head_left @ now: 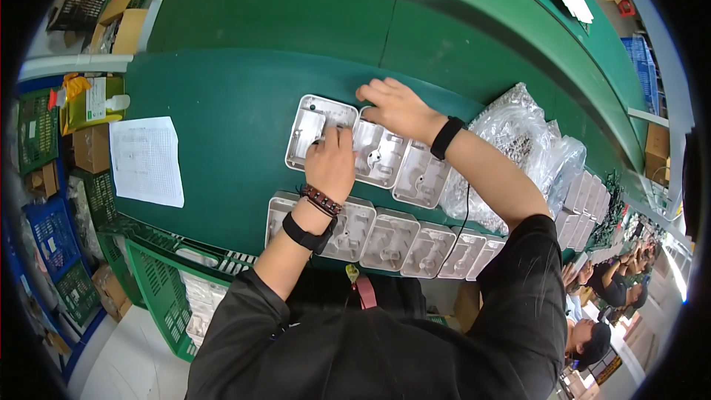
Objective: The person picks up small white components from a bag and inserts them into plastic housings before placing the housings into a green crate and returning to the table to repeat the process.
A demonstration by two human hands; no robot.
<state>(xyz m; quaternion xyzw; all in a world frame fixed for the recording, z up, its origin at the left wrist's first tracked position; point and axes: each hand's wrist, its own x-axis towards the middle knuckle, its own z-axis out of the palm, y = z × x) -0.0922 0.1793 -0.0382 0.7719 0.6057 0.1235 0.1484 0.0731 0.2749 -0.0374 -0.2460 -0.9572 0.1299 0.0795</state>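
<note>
My left hand reaches into the leftmost light-grey plastic housing of the upper row, fingers bent down and tips together. A small dark spot shows by the fingertips; what they hold, if anything, is too small to make out. Above the neighbouring housing hovers my right hand, its fingers bent and apart with nothing visible between them. That housing has a small white-and-black part inside. A third housing stands to its right. Both wrists wear black bands.
Nearer my body runs a row of several similar housings. Clear plastic bags lie at the right, before stacked housings. A printed sheet rests on the left of the green table. A green crate stands lower left.
</note>
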